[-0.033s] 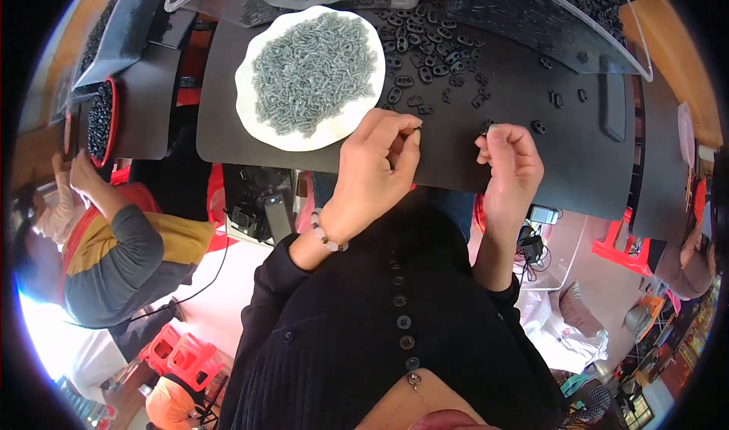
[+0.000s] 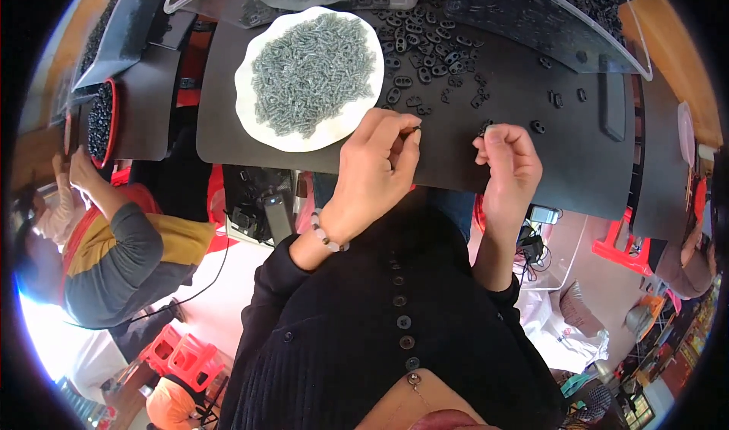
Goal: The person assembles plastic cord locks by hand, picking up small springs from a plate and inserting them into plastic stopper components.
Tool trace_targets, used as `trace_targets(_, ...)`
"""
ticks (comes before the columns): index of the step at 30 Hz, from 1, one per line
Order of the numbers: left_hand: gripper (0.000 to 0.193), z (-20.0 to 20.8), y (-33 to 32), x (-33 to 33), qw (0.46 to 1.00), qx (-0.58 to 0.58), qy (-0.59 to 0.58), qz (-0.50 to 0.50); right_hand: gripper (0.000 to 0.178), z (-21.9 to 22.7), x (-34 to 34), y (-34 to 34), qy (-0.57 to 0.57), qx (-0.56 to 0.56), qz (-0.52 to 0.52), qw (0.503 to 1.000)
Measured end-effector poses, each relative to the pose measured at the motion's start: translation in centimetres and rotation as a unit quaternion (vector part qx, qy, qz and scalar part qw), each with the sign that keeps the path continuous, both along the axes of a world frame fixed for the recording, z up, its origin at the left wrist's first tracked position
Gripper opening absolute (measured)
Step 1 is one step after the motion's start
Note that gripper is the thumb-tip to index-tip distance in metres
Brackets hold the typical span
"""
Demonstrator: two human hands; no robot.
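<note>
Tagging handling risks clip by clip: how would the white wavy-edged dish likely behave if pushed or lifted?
The white dish would probably slide rather than tip, since it looks broad and sits flat on the dark table. Lifted unevenly, it could spill, as the grey coil-like pieces lie loose in a heap. Those short, roughly cylindrical pieces might then roll.

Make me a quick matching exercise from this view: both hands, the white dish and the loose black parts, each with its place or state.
Column one
1. Left hand
2. Right hand
3. White dish
4. Loose black parts

Column two
A. Heaped with small, clear greyish coils
B. Bare wrist, a small dark piece at the fingertips
C. Scattered on the dark table, mostly to the right of the dish
D. Beaded bracelet at the wrist

Pairs: 1-D, 2-B, 3-A, 4-C
</note>
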State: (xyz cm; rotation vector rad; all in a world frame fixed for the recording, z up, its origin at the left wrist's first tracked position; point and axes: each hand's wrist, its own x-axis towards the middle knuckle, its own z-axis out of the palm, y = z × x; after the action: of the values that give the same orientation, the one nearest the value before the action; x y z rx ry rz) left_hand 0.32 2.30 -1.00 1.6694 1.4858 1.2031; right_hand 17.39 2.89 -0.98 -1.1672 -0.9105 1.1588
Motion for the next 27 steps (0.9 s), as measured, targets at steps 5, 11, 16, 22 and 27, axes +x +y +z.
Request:
trace_targets(5,0.021,-0.1,0.3,0.8,0.992,0.017,0.119,0.021,0.008,-0.1,0.1,-0.2,-0.037,-0.003,0.026,0.999)
trace_targets(11,0.027,-1.2,0.9,0.5,0.983,0.061,0.171,0.021,0.007,-0.2,-0.1,0.0,-0.029,0.002,0.038,0.999)
trace_targets(16,0.03,-1.6,0.9,0.2,0.974,0.132,0.185,0.008,0.006,-0.6,-0.2,0.1,-0.024,0.006,0.043,0.999)
trace_targets(22,0.027,-0.4,-0.1,0.7,0.992,-0.012,0.112,0.063,0.007,-0.6,-0.2,0.1,-0.015,0.013,0.05,0.999)
trace_targets(27,0.025,-0.8,0.4,0.8,0.984,0.042,0.167,0.042,0.007,-0.7,0.2,-0.1,-0.029,0.019,0.057,0.998)
